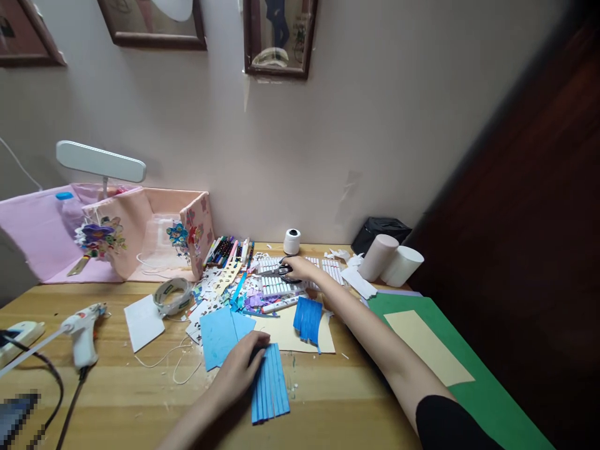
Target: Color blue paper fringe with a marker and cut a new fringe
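My right hand [300,269] reaches to the back of the table, its fingers closed round the black handles of a pair of scissors [269,272]. The blades point left over a tray of white markers [281,285]. Nearer to me, my left hand [244,362] has its thumb and fingers at the top left edge of a sheet of blue paper [272,387] marked by lengthwise folds or cuts. Flat blue paper [218,337] lies beside that hand. A darker blue, fringed paper piece [308,320] rests on a cream sheet [281,334] below my right forearm.
Paper scraps [218,287] and pens [229,251] are heaped at the back. A tape roll [172,296], white card [144,324] and glue gun [84,337] lie left, before fabric-covered boxes [164,262]. Thread spool [292,242], white rolls [379,257] and green sheet [422,325] are back and right.
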Demonstrator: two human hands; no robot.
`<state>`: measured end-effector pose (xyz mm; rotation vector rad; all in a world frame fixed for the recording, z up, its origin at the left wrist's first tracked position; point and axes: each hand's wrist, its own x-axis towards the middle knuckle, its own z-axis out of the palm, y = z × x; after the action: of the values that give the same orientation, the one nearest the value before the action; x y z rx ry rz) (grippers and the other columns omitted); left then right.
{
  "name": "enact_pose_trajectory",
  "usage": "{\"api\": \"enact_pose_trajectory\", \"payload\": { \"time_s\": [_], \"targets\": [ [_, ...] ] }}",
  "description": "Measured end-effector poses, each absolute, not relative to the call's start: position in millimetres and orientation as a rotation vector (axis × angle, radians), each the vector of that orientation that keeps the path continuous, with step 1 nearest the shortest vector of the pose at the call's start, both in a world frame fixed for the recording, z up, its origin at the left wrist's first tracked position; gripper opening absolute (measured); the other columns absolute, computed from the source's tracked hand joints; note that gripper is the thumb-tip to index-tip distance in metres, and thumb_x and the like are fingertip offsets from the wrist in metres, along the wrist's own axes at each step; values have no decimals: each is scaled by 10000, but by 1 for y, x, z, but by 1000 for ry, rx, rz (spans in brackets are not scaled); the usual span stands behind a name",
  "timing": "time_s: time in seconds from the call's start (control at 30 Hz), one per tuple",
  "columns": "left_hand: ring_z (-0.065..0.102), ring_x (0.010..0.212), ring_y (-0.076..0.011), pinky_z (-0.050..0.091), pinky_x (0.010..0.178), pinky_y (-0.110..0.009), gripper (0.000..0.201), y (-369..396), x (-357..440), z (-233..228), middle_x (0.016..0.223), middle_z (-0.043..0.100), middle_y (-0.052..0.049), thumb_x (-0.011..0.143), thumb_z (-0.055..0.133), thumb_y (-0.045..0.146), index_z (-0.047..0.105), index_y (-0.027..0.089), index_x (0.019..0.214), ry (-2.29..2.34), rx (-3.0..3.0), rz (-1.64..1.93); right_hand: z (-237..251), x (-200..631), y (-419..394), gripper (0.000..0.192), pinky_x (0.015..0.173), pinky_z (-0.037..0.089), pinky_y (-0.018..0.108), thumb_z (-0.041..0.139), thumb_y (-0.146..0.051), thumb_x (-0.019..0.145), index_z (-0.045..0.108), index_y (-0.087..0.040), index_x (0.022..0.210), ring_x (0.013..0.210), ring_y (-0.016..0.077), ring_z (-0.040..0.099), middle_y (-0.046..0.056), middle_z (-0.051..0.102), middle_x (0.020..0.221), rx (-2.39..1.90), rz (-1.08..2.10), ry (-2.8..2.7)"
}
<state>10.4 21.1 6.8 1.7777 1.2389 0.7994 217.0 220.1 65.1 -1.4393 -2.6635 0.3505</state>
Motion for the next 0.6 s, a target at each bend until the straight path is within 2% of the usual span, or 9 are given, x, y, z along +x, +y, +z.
{"api": "enact_pose_trajectory", "payload": {
  "time_s": [0.1,0.23,0.3,0.43,0.53,0.6],
  "targets": [
    [568,1073,-230,430,947,-390,257,19,9,1,1112,629,-90,872,455,278,557,226,1101,1249,1841,796,64,215,218,326,808,410,233,626,-187,788,609,-148,1112,1027,218,570,109,634,1137,-1460,343,-2632],
    [547,1096,-234,416,964,-405,263,19,8,-4,1139,604,-92,862,478,253,541,222,1116,1257,1924,789,71,236,200,261,869,380,240,501,-201,881,587,-159,1124,1090,197,530,111,607,1164,-1615,285,-2493],
    [532,1114,-238,409,972,-406,267,19,8,-3,1158,590,-93,854,500,247,544,225,1117,1244,1976,781,70,258,184,217,821,400,273,485,-168,870,626,-118,1028,1028,232,569,152,642,1072,-1792,262,-2402],
    [523,1119,-246,421,955,-402,263,18,14,3,1168,573,-101,863,498,255,545,227,1120,1196,2080,739,55,304,148,142,672,414,305,575,-144,782,673,-55,833,864,301,632,222,679,894,-2122,291,-2258],
    [532,1092,-241,436,926,-380,233,25,32,11,1147,569,-112,890,454,257,546,204,1098,1156,2181,726,39,321,129,136,621,403,280,623,-209,755,674,-84,773,782,275,647,175,696,822,-2183,357,-2228],
    [545,1060,-226,450,900,-357,227,35,54,16,1126,573,-110,913,422,261,536,197,1098,1110,2283,719,33,322,122,152,620,398,268,580,-218,794,669,-100,831,778,253,647,150,700,836,-2169,376,-2213]
  ]
}}
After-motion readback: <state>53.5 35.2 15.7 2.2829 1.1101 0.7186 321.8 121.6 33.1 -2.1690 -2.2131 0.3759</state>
